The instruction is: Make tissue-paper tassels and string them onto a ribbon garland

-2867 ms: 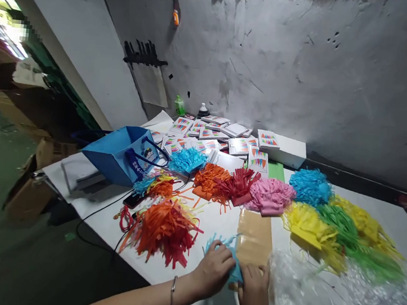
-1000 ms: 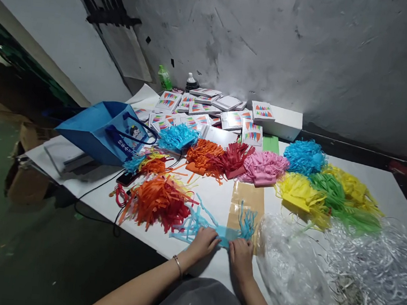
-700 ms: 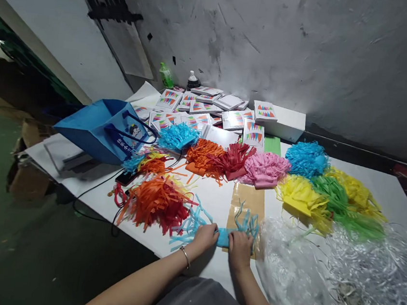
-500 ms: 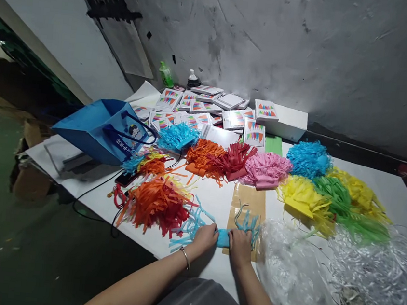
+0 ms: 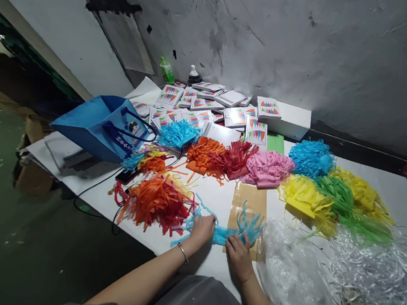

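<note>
A light-blue tissue-paper tassel (image 5: 220,235) with fringed ends lies crosswise on the table in front of me. My left hand (image 5: 201,232), with a bracelet at the wrist, is closed around its left part; cut strips stick out past the fingers. On the lower edge of its right part, my right hand (image 5: 239,257) holds it down with bent fingers. The loose right fringe (image 5: 248,225) fans upward beyond that hand. Beneath this end is a brown paper sheet or envelope (image 5: 249,203). What the left fingertips pinch is hidden.
Orange-red fringe (image 5: 158,201) lies at left, near a blue gift bag (image 5: 97,124). Pink (image 5: 268,168), yellow (image 5: 302,199) and other tassels form a row behind. Clear plastic (image 5: 290,273) and silver strands (image 5: 386,283) lie at right. Printed packs (image 5: 204,104) are piled by the wall.
My right hand has shifted down to the tassel's lower edge. The right fringe is now spread upward, and more of the blue middle shows. My left hand has moved slightly left and up.
</note>
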The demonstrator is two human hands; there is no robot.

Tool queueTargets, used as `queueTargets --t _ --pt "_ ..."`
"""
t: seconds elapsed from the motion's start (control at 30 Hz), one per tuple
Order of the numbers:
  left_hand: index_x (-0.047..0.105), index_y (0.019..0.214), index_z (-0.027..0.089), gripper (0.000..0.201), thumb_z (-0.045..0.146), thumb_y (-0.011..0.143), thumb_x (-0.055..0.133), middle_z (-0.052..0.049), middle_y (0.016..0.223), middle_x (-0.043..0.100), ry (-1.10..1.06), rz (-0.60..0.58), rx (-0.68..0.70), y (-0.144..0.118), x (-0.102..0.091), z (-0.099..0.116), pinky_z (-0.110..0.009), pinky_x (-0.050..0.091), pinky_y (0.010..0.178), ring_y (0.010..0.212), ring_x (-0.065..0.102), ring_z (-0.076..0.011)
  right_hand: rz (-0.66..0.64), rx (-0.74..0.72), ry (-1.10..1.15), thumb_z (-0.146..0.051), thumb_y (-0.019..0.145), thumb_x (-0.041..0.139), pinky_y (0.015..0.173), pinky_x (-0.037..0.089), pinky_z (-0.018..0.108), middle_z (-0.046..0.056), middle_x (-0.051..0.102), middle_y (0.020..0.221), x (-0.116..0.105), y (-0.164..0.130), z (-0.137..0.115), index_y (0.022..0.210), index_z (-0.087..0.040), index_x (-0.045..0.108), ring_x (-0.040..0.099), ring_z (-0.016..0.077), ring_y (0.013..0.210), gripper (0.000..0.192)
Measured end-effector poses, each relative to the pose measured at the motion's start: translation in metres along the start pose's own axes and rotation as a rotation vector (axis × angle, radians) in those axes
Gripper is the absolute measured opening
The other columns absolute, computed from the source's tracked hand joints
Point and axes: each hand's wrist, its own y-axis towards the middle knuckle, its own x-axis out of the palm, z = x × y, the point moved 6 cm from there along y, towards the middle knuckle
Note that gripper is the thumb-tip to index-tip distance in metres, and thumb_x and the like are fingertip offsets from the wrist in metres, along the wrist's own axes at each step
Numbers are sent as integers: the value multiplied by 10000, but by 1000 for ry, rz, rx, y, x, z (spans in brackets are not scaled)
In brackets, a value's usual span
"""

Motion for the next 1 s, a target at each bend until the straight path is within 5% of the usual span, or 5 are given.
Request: queueTargets --t 0.13,0.23,0.37,0.83,1.0 --pt "534 1247 231 373 210 874 530 -110 1321 549 36 165 411 -33 -2 21 -519 173 1108 1274 421 -294 -7 59 0 -115 930 431 1097 206 464 37 711 889 0 4 0 853 -198 652 626 178 918 248" --pt "590 1125 246 249 211 879 565 -75 1179 622 80 163 635 -52 25 24 -522 192 1093 1194 472 -271 -43 75 -3 -159 925 460 1083 233 452 39 700 925 -3 4 -4 905 -199 645 616 184 941 191" --pt "632 971 228 139 161 922 521 -45 985 659 87 188 587 -49 48 9 -485 257 1042 1041 529 -226 -61 67 -21 -186 915 511 1082 214 456 46 693 1022 -4 -2 -8 1006 -222 642 583 211 1048 163" --pt "681 840 162 268 263 955 460 -99 911 624 144 175 313 -21 25 11 -476 316 894 915 548 -266 -9 358 -159 -196 928 473 1013 219 567 136 660 1045 -12 12 8 844 -202 646 541 301 1048 193" --pt "684 816 151 245 254 933 495 -104 883 622 146 181 306 -12 27 16 -488 316 911 902 571 -275 -17 228 -117 -240 913 527 1058 190 511 81 678 1020 -5 11 1 926 -232 655 546 256 1055 129"
